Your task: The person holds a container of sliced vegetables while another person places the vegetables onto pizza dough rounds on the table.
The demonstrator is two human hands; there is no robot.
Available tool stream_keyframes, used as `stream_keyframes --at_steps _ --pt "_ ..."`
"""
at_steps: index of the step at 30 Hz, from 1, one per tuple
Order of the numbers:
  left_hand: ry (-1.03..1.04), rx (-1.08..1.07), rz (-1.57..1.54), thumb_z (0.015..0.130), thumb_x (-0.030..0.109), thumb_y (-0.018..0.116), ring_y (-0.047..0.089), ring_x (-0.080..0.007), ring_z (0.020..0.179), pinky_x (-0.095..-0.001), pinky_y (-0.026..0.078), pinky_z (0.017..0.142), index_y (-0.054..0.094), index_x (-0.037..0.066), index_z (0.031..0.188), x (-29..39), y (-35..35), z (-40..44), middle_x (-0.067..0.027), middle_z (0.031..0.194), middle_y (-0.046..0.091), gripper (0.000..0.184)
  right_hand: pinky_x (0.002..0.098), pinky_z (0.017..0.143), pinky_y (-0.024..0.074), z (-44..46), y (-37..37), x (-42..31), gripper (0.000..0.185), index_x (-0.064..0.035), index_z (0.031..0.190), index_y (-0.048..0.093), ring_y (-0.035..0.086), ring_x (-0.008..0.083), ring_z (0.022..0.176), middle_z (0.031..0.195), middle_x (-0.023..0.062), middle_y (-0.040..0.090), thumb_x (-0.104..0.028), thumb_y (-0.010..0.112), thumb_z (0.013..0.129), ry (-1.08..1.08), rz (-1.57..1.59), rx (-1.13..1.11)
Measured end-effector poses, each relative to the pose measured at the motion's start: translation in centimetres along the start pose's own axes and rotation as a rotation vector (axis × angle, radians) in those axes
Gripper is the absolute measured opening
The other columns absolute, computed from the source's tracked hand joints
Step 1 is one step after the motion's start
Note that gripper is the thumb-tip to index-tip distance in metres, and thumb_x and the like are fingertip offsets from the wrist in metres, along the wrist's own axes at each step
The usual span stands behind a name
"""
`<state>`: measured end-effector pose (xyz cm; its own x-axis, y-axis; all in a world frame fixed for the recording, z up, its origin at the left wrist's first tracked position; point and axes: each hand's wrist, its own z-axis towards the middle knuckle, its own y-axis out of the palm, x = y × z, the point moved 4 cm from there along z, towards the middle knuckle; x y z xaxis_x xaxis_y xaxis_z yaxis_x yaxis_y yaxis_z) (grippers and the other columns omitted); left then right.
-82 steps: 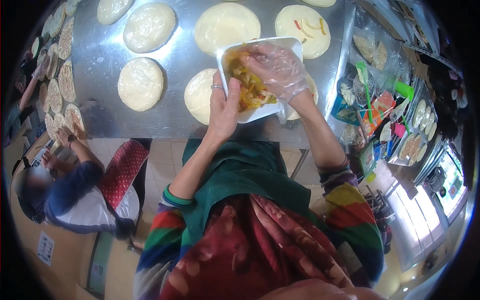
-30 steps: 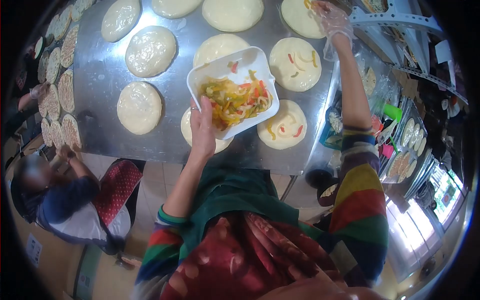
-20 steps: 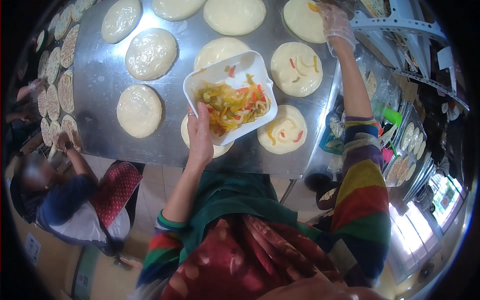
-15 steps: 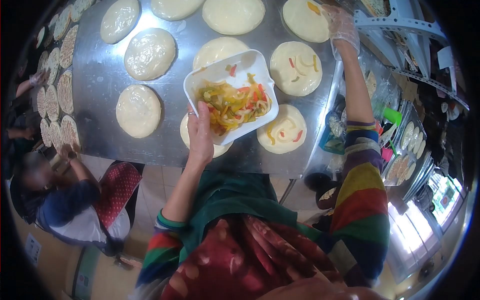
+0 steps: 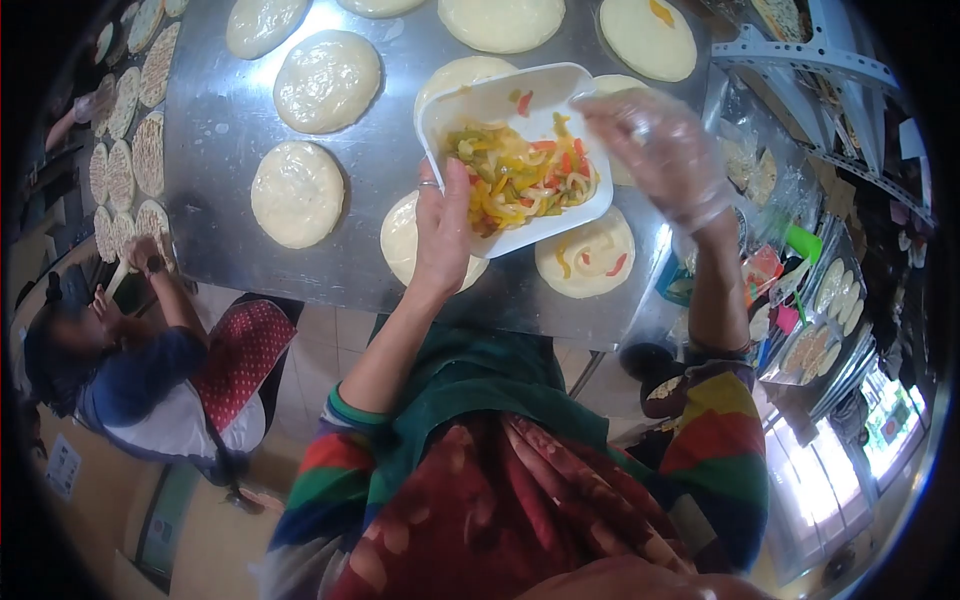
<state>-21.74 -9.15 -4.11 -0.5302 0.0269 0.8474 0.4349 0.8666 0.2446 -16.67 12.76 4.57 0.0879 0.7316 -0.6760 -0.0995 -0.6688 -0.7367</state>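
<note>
My left hand (image 5: 443,235) grips the near left side of a white plastic container (image 5: 493,92), with the thumb over its rim. Inside lie sliced peppers and onions (image 5: 520,185) in red, yellow and green. My right hand (image 5: 665,160), in a clear plastic glove, is over the container's right edge; motion blurs its fingers. It partly hides a round of dough (image 5: 620,84). Another dough round (image 5: 587,255) carries a few pepper strips below the container. One yellow-orange piece lies on the far right round (image 5: 650,40). The container partly covers other rounds.
Shiny plain dough rounds (image 5: 327,80) lie on the metal table (image 5: 210,130). At left, a co-worker (image 5: 150,390) stands by several flat breads (image 5: 150,155). A perforated metal rack (image 5: 800,50), plastic bags and a green plastic item (image 5: 803,242) crowd the right side.
My right hand has come back from the far right dough round to the container's edge. The yellow-orange piece stays on that round. The container appears farther right and higher in view.
</note>
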Motion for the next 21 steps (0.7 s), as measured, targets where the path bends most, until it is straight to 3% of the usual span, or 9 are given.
stream_keyframes --at_steps 4,8,11,14,17,20,21 --pt "-0.004 -0.065 -0.016 0.104 0.037 0.038 0.05 -0.0165 0.111 -0.0312 0.042 0.097 0.033 -0.001 0.134 0.6 0.6 -0.2 -0.0129 0.121 0.05 0.049 0.0396 0.083 0.0508 -2.4 3.8 1.0 0.019 -0.0041 0.106 0.066 0.062 0.0335 0.093 0.103 0.0173 0.064 -0.014 0.062 0.091 -0.114 -0.097 -0.024" --pt "0.016 -0.061 -0.028 0.104 0.037 0.038 0.05 -0.0173 0.113 -0.0314 0.043 0.097 0.031 -0.001 0.135 0.8 1.0 -0.5 -0.0137 0.122 0.049 0.05 0.0407 0.085 0.0501 -3.6 4.0 -0.5 0.028 -0.0058 0.115 0.06 0.058 0.0354 0.1 0.108 0.0143 0.06 -0.009 0.062 0.087 -0.243 -0.161 0.089" --pt "-0.022 -0.076 -0.055 0.104 0.038 0.038 0.051 -0.0174 0.113 -0.031 0.045 0.096 0.031 -0.001 0.136 0.7 1.3 -0.7 -0.0144 0.123 0.049 0.05 0.0417 0.085 0.0506 -3.5 4.1 -1.7 0.035 -0.0073 0.118 0.057 0.058 0.0341 0.101 0.109 0.013 0.06 -0.007 0.064 0.084 -0.065 -0.247 -0.041" --pt "-0.015 -0.072 -0.074 0.104 0.038 0.038 0.052 -0.0174 0.112 -0.0305 0.047 0.094 0.031 -0.001 0.136 0.8 1.8 -0.9 -0.015 0.123 0.049 0.051 0.0427 0.085 0.0515 -3.1 4.9 -1.8 0.047 -0.0112 0.129 0.05 0.056 0.0279 0.11 0.121 0.0142 0.055 -0.01 0.062 0.084 -0.015 -0.383 -0.18" --pt "-0.001 -0.058 -0.066 0.103 0.038 0.038 0.053 -0.0177 0.112 -0.0303 0.047 0.093 0.031 -0.001 0.136 0.2 1.8 -0.7 -0.0151 0.124 0.049 0.051 0.0425 0.086 0.0514 -2.9 5.1 -1.5 0.042 -0.0098 0.125 0.054 0.058 0.0282 0.106 0.123 0.0136 0.055 -0.01 0.063 0.084 0.001 -0.381 -0.181" --pt "-0.027 -0.056 -0.066 0.103 0.038 0.038 0.053 -0.0176 0.112 -0.0305 0.047 0.093 0.031 -0.001 0.136 0.0 1.7 -0.4 -0.0147 0.124 0.049 0.051 0.0409 0.083 0.052 -3.0 4.8 -0.1 0.026 -0.0072 0.112 0.063 0.06 0.03 0.101 0.112 0.0124 0.061 -0.015 0.062 0.088 -0.07 -0.222 -0.036" --pt "-0.026 -0.044 -0.063 0.103 0.038 0.038 0.053 -0.0174 0.112 -0.0305 0.047 0.093 0.031 -0.001 0.136 0.0 1.8 -0.3 -0.0147 0.124 0.049 0.052 0.0393 0.082 0.0521 -2.6 4.2 0.0 0.024 -0.0073 0.109 0.065 0.061 0.0289 0.099 0.107 0.0119 0.063 -0.019 0.062 0.088 -0.007 -0.16 -0.087"
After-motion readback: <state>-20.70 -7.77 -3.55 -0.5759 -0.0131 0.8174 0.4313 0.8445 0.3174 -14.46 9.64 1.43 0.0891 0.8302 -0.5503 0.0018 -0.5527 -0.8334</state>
